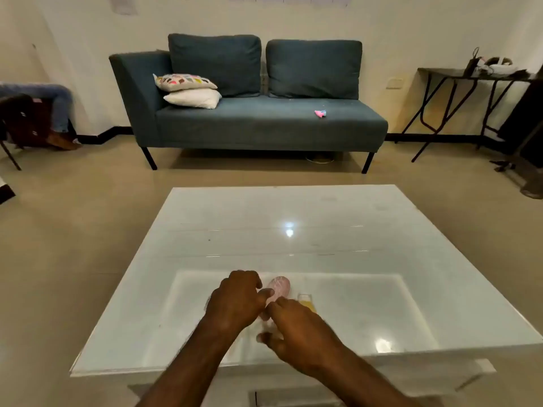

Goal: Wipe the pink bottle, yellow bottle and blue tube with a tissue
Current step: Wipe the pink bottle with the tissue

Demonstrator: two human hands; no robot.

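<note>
1. Two bare hands work low over the white table [338, 230], both near its front edge, and the table serves as the reference for everything below.
2. The left hand [235, 301] sits just in from the table's front edge, knuckles up, fingers curled down; its thumb presses against the side of the pink bottle [277, 289], so it seems to be gripping that bottle (the far side of the grasp is hidden by the hand itself).
3. The pink bottle lies tilted on the table, its rounded end pointing toward the table's far edge, its lower part covered by both hands.
4. The right hand [299, 333] is just nearer the table's front edge than the bottle, fingers bent and blurred; its fingertips meet the bottle's lower end. Whether it pinches anything I cannot tell, though a pale smear beneath its fingers may be tissue.
5. The yellow bottle [307, 302] stands on the table right beside the pink one, on its right, partly behind the right hand's knuckles.
6. The blue tube cannot be made out anywhere on the table.
7. Beyond the table's far edge, across bare floor, stands a teal sofa [264, 121] with two pillows [191, 89] stacked at its left end.
8. Farther right of the table, by the wall, is a dark folding desk [458, 83].
</note>
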